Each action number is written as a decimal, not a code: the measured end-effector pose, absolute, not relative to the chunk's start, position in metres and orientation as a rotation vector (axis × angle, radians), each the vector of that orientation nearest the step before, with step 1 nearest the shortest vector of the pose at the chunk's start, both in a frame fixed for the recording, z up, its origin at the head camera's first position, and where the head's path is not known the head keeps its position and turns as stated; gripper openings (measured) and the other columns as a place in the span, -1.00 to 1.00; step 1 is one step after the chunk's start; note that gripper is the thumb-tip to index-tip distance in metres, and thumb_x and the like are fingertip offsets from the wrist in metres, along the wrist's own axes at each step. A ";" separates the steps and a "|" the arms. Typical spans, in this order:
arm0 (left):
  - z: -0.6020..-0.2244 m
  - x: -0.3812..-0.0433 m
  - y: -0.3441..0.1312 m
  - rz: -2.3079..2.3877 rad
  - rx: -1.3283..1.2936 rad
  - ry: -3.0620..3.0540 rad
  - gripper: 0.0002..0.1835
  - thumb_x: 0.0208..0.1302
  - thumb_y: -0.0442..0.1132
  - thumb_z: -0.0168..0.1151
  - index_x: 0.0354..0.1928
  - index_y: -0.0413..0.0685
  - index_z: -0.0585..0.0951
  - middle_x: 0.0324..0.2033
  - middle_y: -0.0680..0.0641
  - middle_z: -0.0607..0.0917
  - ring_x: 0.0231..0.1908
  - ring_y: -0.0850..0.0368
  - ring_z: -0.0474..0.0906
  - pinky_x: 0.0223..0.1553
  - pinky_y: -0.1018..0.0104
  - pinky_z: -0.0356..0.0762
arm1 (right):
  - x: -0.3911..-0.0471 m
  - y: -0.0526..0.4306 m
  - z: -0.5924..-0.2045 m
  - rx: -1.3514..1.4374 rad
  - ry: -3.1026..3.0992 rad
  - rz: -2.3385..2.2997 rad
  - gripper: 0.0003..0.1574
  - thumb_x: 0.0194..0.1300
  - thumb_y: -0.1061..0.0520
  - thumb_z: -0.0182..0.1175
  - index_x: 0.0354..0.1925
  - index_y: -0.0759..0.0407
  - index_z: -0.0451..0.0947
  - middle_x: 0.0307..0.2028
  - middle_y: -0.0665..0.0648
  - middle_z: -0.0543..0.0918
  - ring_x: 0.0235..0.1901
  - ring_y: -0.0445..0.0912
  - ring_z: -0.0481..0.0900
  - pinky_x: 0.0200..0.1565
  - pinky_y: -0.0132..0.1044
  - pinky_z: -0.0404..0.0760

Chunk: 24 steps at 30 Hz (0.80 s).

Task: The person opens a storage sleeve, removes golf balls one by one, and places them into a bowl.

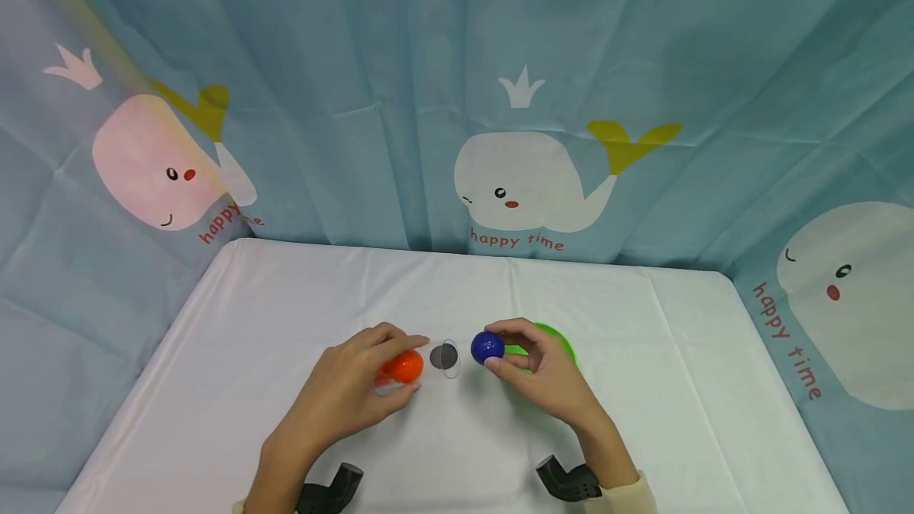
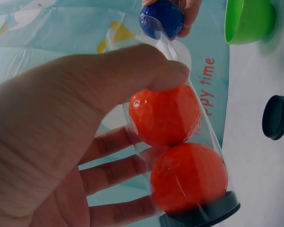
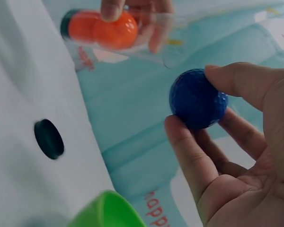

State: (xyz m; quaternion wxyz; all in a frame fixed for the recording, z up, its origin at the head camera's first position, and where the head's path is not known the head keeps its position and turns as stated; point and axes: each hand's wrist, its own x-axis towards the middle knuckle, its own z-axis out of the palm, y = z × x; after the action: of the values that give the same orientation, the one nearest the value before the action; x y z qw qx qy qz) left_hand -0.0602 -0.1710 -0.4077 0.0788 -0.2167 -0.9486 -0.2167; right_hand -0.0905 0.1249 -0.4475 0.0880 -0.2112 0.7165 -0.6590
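My left hand (image 1: 350, 387) holds a clear plastic tube (image 2: 202, 132) between thumb and fingers. Inside it sit two orange golf balls (image 2: 164, 116), one against the other, and a black cap (image 2: 203, 212) closes the end near the palm. The tube's uncapped end points toward my right hand (image 1: 537, 367). There a blue golf ball (image 3: 198, 99) is pinched between thumb and fingertips, just outside the tube's mouth and in line with it in the head view.
A loose black cap (image 3: 49, 139) lies on the white-covered table (image 1: 443, 450), between the hands in the head view. The green bowl (image 2: 248, 21) stands behind my right hand. Beyond the table hangs a blue curtain (image 1: 400, 101) with whale prints.
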 end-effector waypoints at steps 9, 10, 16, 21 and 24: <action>-0.411 -0.062 -0.172 -0.718 -0.650 -2.815 -0.43 0.04 -0.02 0.65 0.17 0.37 0.74 -0.11 0.32 0.70 -0.20 0.43 0.61 -0.26 0.45 0.63 | -0.091 0.146 -0.438 -0.582 2.288 -1.880 -0.52 0.38 0.24 0.41 0.23 0.10 0.60 0.20 0.26 0.65 0.10 -0.14 0.71 0.09 -0.32 0.76; -0.412 -0.062 -0.172 -0.744 -0.656 -2.813 -0.43 0.04 -0.02 0.65 0.17 0.37 0.74 -0.10 0.33 0.70 -0.20 0.44 0.61 -0.24 0.44 0.64 | -0.092 0.148 -0.438 -0.575 2.313 -1.870 -0.52 0.38 0.23 0.41 0.23 0.09 0.60 0.20 0.24 0.65 0.10 -0.15 0.71 0.09 -0.32 0.76; -0.417 -0.065 -0.172 -0.948 -0.683 -2.818 -0.42 0.06 -0.05 0.65 0.17 0.46 0.71 -0.09 0.42 0.68 -0.20 0.48 0.61 -0.17 0.40 0.68 | -0.094 0.158 -0.440 -0.548 2.457 -1.782 -0.50 0.38 0.18 0.43 0.25 0.06 0.60 0.18 0.19 0.68 0.11 -0.20 0.71 0.10 -0.35 0.75; -0.418 -0.065 -0.172 -1.004 -0.681 -2.819 -0.41 0.05 -0.07 0.65 0.17 0.49 0.70 -0.08 0.42 0.67 -0.20 0.49 0.61 -0.16 0.38 0.69 | -0.096 0.164 -0.443 -0.525 2.541 -1.712 -0.51 0.37 0.15 0.45 0.23 0.07 0.61 0.15 0.16 0.70 0.11 -0.22 0.72 0.11 -0.36 0.74; -0.418 -0.066 -0.172 -1.002 -0.683 -2.810 -0.42 0.05 -0.07 0.65 0.16 0.45 0.71 -0.09 0.41 0.68 -0.20 0.49 0.62 -0.16 0.37 0.70 | -0.097 0.167 -0.444 -0.510 2.574 -1.681 -0.52 0.36 0.14 0.46 0.21 0.05 0.63 0.13 0.13 0.71 0.10 -0.21 0.72 0.11 -0.37 0.74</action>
State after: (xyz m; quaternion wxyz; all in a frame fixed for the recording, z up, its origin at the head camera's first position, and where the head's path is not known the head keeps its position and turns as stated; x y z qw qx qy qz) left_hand -0.0656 -0.1716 -0.4180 0.0403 -0.2229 -0.9174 -0.3272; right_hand -0.0966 0.1671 -0.4443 0.0126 -0.1636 0.8259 -0.5394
